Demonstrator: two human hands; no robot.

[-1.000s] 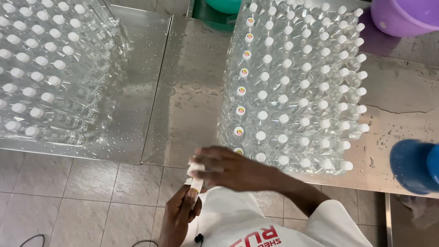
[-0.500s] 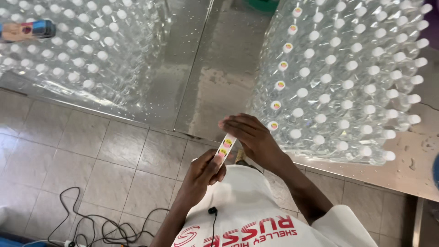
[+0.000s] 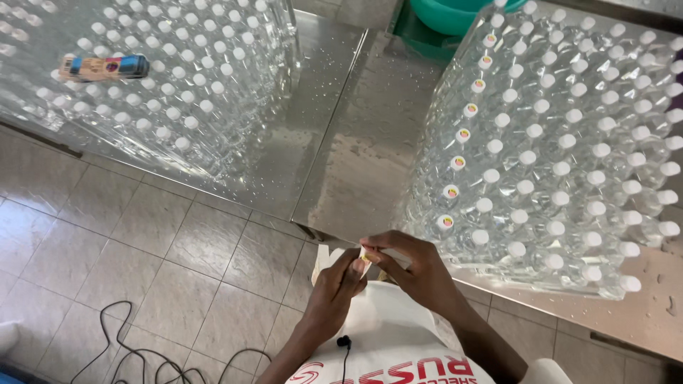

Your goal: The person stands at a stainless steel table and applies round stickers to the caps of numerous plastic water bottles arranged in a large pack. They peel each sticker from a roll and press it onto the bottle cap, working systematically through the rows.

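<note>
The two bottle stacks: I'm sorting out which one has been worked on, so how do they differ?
The right stack has round coloured stickers on one column of caps nearest the hands; the left stack shows only plain white caps. A labelled bottle lies across the left stack; nothing lies on the right stack. Both are clear capped bottles on the steel table.

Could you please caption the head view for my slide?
Both hands, left and right, pinch a sticker strip beside stacked bottles on a steel table.

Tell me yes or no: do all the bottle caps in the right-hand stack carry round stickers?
No: only one column of caps in the right-hand stack carries stickers; the others are plain white.
</note>
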